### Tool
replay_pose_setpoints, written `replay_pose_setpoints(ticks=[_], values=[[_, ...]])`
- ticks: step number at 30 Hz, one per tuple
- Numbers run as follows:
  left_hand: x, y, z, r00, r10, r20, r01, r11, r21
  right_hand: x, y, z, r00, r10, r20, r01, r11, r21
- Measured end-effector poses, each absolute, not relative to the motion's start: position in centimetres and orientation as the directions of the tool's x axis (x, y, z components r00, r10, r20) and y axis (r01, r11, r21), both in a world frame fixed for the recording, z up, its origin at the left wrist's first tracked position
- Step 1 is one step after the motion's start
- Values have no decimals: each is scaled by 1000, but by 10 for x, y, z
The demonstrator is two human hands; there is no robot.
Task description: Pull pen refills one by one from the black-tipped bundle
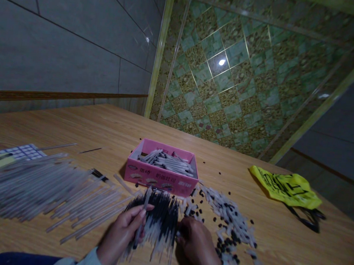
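Grey wall tiles and a green patterned floor (231, 71) lie beyond a wooden counter (88, 129) where the parts are sorted into separate heaps, probably so each kind stays within easy reach.

At nine o'clock from the hands, clear tubes (38, 187) lie fanned out roughly side by side. Directly in front of the hands is a pile of black-cored refills (161, 217), and at two o'clock there is a scatter of small caps (228, 222). A pink box (157, 180) stands at twelve o'clock, just behind the refills, with pieces laid lengthwise in it. A yellow bag (286, 188) lies well apart at three o'clock, and a gridded sheet (22, 151) shows at ten o'clock.

The left hand (122, 234) has its grip closed on a thin tube (143, 211), pinched between thumb and fingers. The tube points away from the body over the refills, apparently to keep its far end free. The right hand (197, 244) rests knuckles-up at the refill pile's right edge with its fingers curled down. Whether its grip holds anything cannot be told.
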State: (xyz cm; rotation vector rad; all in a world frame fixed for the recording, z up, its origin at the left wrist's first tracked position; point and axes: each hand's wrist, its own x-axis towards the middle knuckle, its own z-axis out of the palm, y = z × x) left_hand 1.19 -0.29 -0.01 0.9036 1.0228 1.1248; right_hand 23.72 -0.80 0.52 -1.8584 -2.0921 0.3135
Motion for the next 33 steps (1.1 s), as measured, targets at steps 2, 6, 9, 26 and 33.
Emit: replay_pose_setpoints(ticks=[2, 6, 9, 26, 33], values=[[13, -2, -3, 129, 980, -153, -220, 179, 959, 237, -7, 7, -104, 989, 103, 912, 136, -388], [13, -4, -3, 172, 984, -52, 32, 47, 998, 231, -4, 19, -25, 984, 178, 687, 147, -712], [12, -6, 3, 251, 960, 126, 237, -187, 953, 223, -4, 25, 74, 980, 186, 205, 167, -964], [13, -12, 9, 265, 941, 211, 387, -304, 871, 207, -9, 23, 59, 998, -1, -311, 18, -950], [14, -13, 11, 256, 940, 227, 371, -312, 874, 205, -8, 20, 65, 996, 67, -242, 80, -967]])
